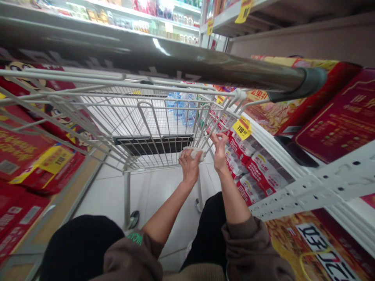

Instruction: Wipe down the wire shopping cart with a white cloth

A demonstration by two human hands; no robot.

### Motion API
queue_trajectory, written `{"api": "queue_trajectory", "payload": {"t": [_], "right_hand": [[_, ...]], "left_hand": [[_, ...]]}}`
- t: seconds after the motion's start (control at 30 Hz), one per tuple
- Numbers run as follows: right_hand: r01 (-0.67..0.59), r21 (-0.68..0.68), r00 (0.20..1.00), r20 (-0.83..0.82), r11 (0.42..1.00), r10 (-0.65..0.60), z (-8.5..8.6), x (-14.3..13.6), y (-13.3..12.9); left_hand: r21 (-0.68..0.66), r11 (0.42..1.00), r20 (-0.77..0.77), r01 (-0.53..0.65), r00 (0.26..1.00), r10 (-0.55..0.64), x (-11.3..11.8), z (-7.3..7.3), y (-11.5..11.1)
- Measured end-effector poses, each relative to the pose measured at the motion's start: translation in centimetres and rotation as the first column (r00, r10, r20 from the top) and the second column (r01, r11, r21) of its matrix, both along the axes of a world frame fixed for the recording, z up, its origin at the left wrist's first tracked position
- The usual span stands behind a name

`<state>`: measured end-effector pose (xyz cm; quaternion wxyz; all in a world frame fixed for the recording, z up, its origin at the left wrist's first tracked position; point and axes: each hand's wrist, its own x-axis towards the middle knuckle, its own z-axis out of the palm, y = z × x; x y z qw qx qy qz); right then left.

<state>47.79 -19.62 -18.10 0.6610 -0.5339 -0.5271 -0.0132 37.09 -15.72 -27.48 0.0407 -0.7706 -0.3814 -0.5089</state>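
Observation:
A metal wire shopping cart (pixel 158 146) stands in front of me, its thick dark handle (pixel 164 58) crossing the top of the view. My left hand (pixel 190 168) is closed on a crumpled whitish cloth (pixel 197 154), pressed against the lower right corner of the cart's near end. Just to the right, my right hand (pixel 219 151) is at the cart's side wires, its fingers apart and partly bent. Whether its fingertips touch the wires I cannot tell. A dark panel (pixel 152 145) sits low on the near end of the basket.
Red boxes (pixel 32 156) are stacked close on the left. To the right, a white metal shelf (pixel 310 187) carries boxed goods and wrapped bottle packs (pixel 258 168). Blue-tinted bottles (pixel 181 107) show through the wires. Cart wheels (pixel 134 219) rest on pale floor tiles (pixel 158 195).

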Motion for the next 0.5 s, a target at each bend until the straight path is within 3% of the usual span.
{"api": "queue_trajectory", "payload": {"t": [0.13,0.23,0.37,0.5], "right_hand": [[0.011,0.000,0.999,-0.052,1.000,-0.011,0.7,-0.7,-0.8],[-0.004,0.031,0.998,-0.066,1.000,0.006,1.5,-1.2,-1.6],[-0.073,0.033,0.994,-0.082,0.997,0.075,2.2,-1.2,-2.0],[-0.086,0.077,0.992,-0.090,0.993,0.093,2.3,-1.0,-1.7]], "left_hand": [[0.169,0.985,0.051,0.031,0.998,-0.040,1.8,3.2,-0.2],[0.185,0.981,0.028,0.062,0.997,-0.068,2.8,3.9,0.6],[0.106,0.984,-0.070,0.140,0.989,-0.133,2.7,1.1,1.1],[-0.017,0.997,-0.178,0.071,0.981,-0.073,1.9,-1.5,0.1]]}}
